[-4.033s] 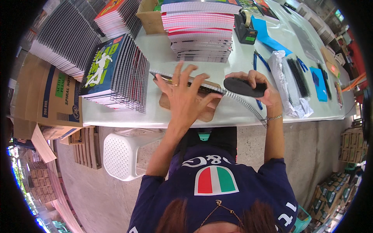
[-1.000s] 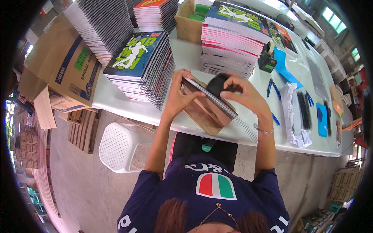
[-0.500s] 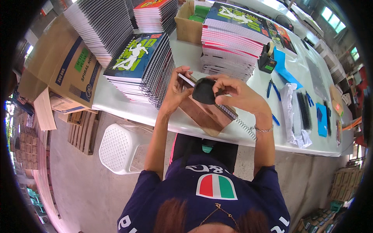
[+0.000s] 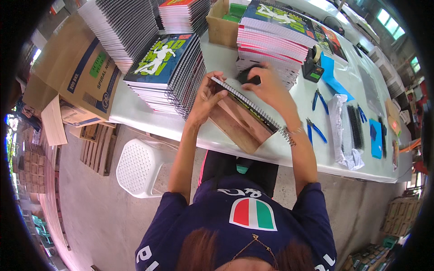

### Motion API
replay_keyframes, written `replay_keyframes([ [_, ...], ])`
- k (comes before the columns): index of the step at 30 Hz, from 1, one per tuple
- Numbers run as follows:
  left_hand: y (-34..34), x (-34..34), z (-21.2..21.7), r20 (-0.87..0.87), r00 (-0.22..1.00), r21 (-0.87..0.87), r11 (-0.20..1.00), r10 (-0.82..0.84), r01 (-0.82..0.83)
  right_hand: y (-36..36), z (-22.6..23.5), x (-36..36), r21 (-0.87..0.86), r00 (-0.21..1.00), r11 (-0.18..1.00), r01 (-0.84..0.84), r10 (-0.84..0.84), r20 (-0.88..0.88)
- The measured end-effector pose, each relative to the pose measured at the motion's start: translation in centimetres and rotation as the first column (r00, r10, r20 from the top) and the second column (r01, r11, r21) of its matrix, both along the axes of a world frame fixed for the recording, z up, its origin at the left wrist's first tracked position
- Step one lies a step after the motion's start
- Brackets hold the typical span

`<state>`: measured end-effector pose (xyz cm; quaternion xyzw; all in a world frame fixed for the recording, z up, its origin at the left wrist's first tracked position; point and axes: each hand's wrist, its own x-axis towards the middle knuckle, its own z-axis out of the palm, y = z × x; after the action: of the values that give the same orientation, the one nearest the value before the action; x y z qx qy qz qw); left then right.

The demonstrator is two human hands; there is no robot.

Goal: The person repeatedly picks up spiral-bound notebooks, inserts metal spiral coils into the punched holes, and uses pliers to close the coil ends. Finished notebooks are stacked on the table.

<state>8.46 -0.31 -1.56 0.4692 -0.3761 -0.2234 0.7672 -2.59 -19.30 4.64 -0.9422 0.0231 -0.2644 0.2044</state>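
Note:
My left hand (image 4: 204, 101) grips the far-left end of a spiral notebook (image 4: 246, 103), thumb on the near side and fingers behind. The notebook stands on edge, spine up, against a brown wooden block or stand (image 4: 235, 131) at the table's near edge. From the spine's right end a loose dark wire coil (image 4: 286, 134) sticks out, passing by my right wrist. My right hand (image 4: 275, 90), a little blurred, is closed on a black rounded pad-like piece (image 4: 249, 75) just beyond the notebook. Its exact kind I cannot make out.
Notebook stacks stand at the left (image 4: 162, 72) and beyond my right hand (image 4: 275, 40). Blue-handled pliers (image 4: 316, 131), a tape dispenser (image 4: 313, 65) and a bag of black coils (image 4: 350, 131) lie right. A carton (image 4: 74, 77) and white stool (image 4: 141, 167) stand left.
My right hand has moved the black piece off the notebook's spine to the far side, uncovering the spine. The coil's loose end now sticks out less. My left hand still holds the notebook.

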Motion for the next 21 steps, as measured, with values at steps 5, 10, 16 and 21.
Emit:
replay_keyframes([
  [5, 0.7, 0.3, -0.2, -0.005, 0.999, 0.031, 0.999, 0.038, -0.038, 0.0, 1.5, 0.1, 0.482, 0.980, 0.873, -0.072, 0.152, -0.130],
  [10, 0.0, -0.2, 0.0, -0.037, 0.999, 0.017, 0.999, 0.039, -0.039, -1.6, 1.2, 0.8, 0.353, 0.948, 0.933, -0.064, 0.168, -0.271],
  [16, 0.5, -0.1, 0.2, 0.001, 0.997, 0.056, 0.996, 0.075, -0.075, -0.2, 2.6, 1.6, 0.397, 0.914, 0.893, -0.213, 0.326, -0.242],
  [21, 0.0, -0.2, 0.5, 0.035, 0.995, 0.004, 0.996, 0.094, -0.094, 0.7, 2.6, 0.9, 0.561, 0.925, 0.823, -0.087, 0.276, -0.261],
])
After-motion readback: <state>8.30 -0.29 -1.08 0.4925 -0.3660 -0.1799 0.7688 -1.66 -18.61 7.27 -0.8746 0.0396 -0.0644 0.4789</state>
